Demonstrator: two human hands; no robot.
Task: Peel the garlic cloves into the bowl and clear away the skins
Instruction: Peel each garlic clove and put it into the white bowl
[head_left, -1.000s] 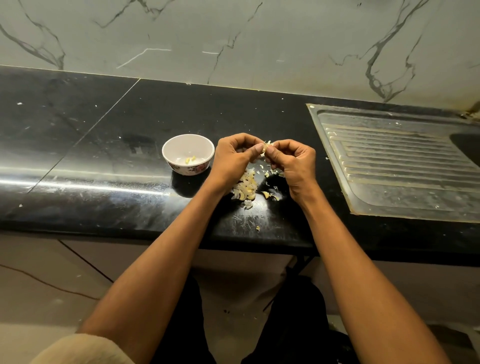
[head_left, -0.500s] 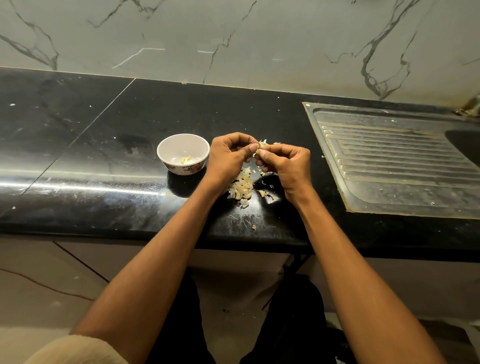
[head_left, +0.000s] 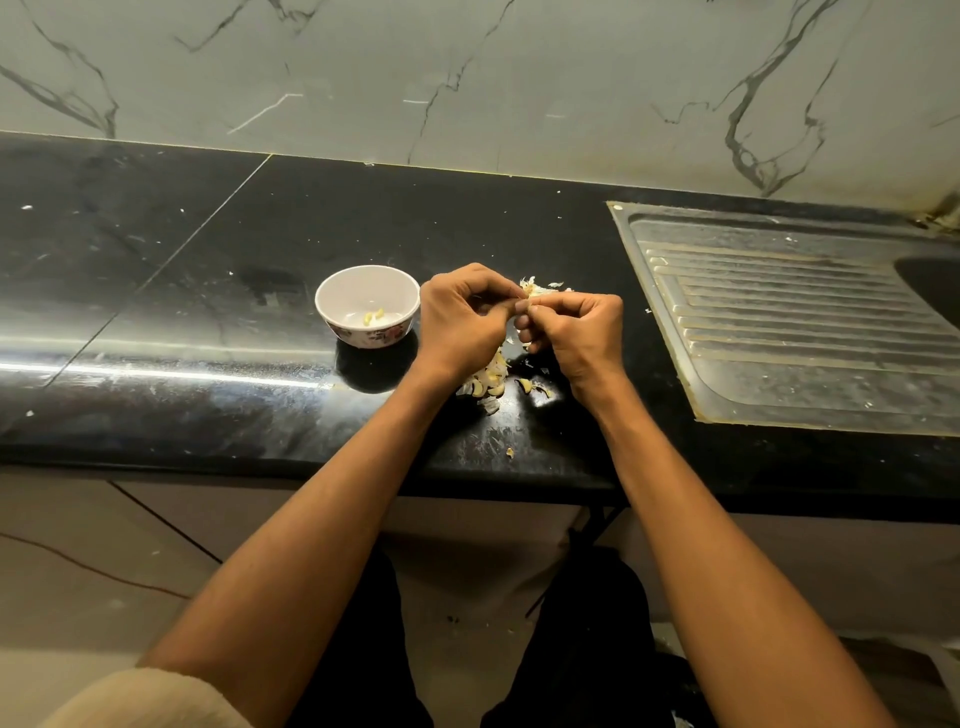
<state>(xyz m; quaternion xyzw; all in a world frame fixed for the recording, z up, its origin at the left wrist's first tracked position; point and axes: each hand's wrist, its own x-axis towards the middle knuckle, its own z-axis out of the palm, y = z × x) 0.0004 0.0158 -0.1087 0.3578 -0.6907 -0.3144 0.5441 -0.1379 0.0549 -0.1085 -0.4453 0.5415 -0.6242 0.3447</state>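
Bowl (head_left: 332, 301) w/ few peeled cloves (head_left: 373, 315).

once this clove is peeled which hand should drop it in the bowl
Left, probably. The left hand sits right beside the bowl, while the right hand is farther away, on the sink side. Both pinch the clove now.

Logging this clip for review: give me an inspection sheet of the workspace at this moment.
Surface: black countertop, glossy, flecked with bits.
Job's things: bowl holds a few peeled cloves; garlic clove pinched between both hands; skins pile beneath them.
Clutter: stray skin near the front edge.
Grippers: left hand and right hand grip the clove.
Cables: thin wire on the floor.
Surroundings: marble wall, steel drainboard.
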